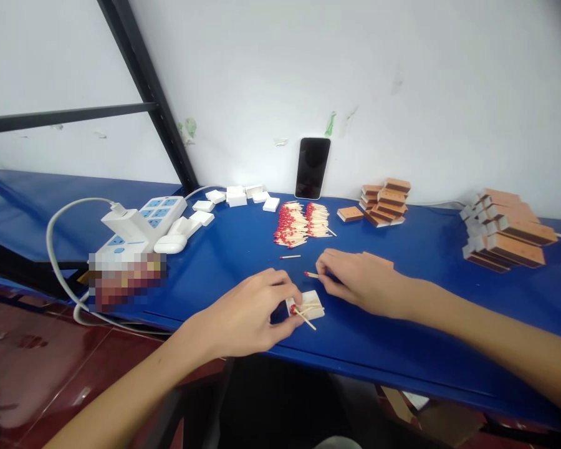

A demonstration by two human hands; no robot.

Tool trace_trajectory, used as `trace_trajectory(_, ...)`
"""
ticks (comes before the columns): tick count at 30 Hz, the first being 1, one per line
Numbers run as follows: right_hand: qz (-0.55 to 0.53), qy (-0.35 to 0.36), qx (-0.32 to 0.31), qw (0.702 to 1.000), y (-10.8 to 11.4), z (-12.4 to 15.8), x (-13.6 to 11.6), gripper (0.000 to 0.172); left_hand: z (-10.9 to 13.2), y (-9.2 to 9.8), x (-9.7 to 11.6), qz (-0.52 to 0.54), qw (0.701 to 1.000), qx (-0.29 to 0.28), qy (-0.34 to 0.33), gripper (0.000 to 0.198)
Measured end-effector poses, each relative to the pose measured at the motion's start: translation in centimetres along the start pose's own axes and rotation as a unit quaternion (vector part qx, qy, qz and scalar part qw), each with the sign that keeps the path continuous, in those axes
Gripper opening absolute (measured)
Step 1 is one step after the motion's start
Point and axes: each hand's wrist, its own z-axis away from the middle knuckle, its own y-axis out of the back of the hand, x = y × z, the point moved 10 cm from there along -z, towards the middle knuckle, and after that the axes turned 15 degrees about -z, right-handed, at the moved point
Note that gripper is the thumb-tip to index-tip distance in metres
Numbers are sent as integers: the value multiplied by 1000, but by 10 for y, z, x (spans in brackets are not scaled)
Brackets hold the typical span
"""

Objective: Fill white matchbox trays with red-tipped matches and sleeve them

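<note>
My left hand [250,317] is closed on the left end of a small white matchbox tray [316,297] near the table's front edge. A few red-tipped matches [308,307] lie in the tray, and one sticks out over its front side. My right hand [358,280], just right of the tray, pinches what looks like a match [312,275] with its red head pointing left. Behind that hand, an orange matchbox sleeve [379,259] is mostly hidden. A single loose match [290,256] lies beyond the tray, in front of two heaps of red-headed matches [292,226].
White trays [236,196] lie at the back left, near a power strip [164,215] with cables and a white earbud case [170,242]. A phone [313,168] leans on the wall. Orange matchboxes [387,202] are stacked behind my right hand, with more [509,227] at far right.
</note>
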Motion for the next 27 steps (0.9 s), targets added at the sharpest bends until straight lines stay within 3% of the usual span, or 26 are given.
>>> trace_trajectory(5, -76, 20, 3, 997, -11, 8, -13, 14, -16, -1, -6, 38, 999, -17, -19, 9)
trace_trajectory(11, -22, 5, 20, 1000, -21, 10, -14, 5, -20, -2, -3, 20, 999, -19, -24, 9)
trace_trajectory(16, -15, 3, 51, 999, -16, 12, -8, 4, -14, 2, -1, -12, 1000, 13, -8, 16)
trace_trajectory(22, -24, 12, 64, 998, -15, 12, -7, 10, -20, -4, 2, -35, 999, -26, -25, 14)
trace_trajectory(27, -50, 11, 70, 996, -12, 13, -5, 12, -20, 3, 0, -35, 999, -34, -12, 13)
